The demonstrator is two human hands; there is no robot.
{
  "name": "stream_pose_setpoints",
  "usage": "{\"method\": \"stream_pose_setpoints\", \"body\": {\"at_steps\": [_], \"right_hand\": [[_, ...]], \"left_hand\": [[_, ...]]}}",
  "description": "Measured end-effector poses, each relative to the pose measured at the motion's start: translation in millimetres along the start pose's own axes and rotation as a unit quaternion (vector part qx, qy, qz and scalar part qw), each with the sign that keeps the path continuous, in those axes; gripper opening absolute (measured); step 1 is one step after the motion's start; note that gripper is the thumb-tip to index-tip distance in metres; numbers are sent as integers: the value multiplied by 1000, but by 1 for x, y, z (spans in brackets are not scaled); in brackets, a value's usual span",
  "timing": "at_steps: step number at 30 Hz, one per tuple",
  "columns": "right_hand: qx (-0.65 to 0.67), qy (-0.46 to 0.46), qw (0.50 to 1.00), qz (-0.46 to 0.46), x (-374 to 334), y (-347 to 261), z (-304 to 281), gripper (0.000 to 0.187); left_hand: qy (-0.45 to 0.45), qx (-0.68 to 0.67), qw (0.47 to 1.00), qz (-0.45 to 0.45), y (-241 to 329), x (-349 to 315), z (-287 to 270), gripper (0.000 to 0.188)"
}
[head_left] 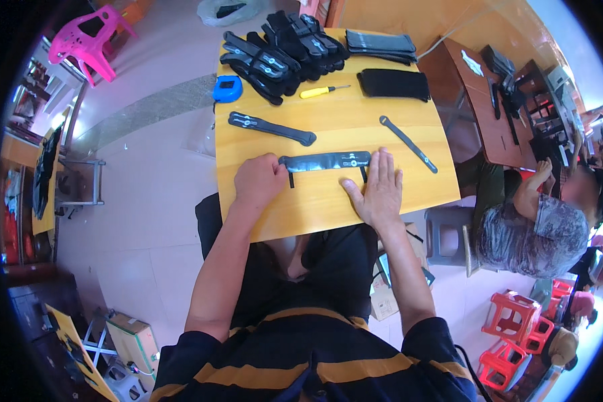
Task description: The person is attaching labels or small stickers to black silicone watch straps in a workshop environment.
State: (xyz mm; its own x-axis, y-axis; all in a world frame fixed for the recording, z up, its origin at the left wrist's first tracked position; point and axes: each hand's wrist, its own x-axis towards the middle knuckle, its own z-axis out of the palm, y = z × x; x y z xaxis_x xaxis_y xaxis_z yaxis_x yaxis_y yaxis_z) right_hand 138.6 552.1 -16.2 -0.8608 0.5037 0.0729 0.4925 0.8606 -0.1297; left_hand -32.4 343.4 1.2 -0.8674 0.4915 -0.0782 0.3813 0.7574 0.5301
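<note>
In front of me lies a flat black band point(325, 162) with a light printed mark near its right end. Two short narrow straps stick out below it, one near each end. My left hand point(258, 179) is closed at the band's left end, its fingers curled on that edge. My right hand point(380, 189) rests flat at the other end, fingers stretched, thumb spread out. Beyond the left hand is a grey-black strap bundle point(273, 128) with a rounded end. A single narrow strap point(409, 145) lies slantwise beyond my right hand.
On the yellow table point(342, 214) a blue tape measure point(228, 88), heaped black straps point(301, 53), a yellow screwdriver point(316, 92) and two stacks of dark bands point(394, 85) sit farther back. A seated person point(536, 231) works at a brown table point(479, 100) to the right.
</note>
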Motion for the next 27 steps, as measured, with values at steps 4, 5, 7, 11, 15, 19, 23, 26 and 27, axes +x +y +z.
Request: {"method": "stream_pose_setpoints", "body": {"at_steps": [4,5,7,11,15,19,23,26,27], "right_hand": [[64,58,989,-122,-22,-40,-8,103],[83,34,981,-170,-26,-58,-8,104],[126,-12,961,-247,-27,-91,-12,104],[126,-31,959,-253,-11,-98,9,103],[97,-29,969,-223,-12,-77,12,100],[44,-10,983,-178,-14,-44,6,97],[5,-10,993,-118,-15,-5,3,98],[34,-28,996,-81,-15,13,-4,98],[31,-22,996,-78,-13,16,-7,98]], "left_hand": [[8,-4,999,33,-7,2,3,22],[8,-4,999,36,-9,2,4,22],[2,-13,1000,11,-11,2,4,22],[20,-4,999,28,-12,6,6,23],[14,9,999,31,-7,1,3,23],[18,9,999,39,-8,1,3,23],[22,14,998,54,-8,1,4,24],[16,3,998,53,-6,4,3,26],[13,9,999,51,-11,5,2,26]]}}
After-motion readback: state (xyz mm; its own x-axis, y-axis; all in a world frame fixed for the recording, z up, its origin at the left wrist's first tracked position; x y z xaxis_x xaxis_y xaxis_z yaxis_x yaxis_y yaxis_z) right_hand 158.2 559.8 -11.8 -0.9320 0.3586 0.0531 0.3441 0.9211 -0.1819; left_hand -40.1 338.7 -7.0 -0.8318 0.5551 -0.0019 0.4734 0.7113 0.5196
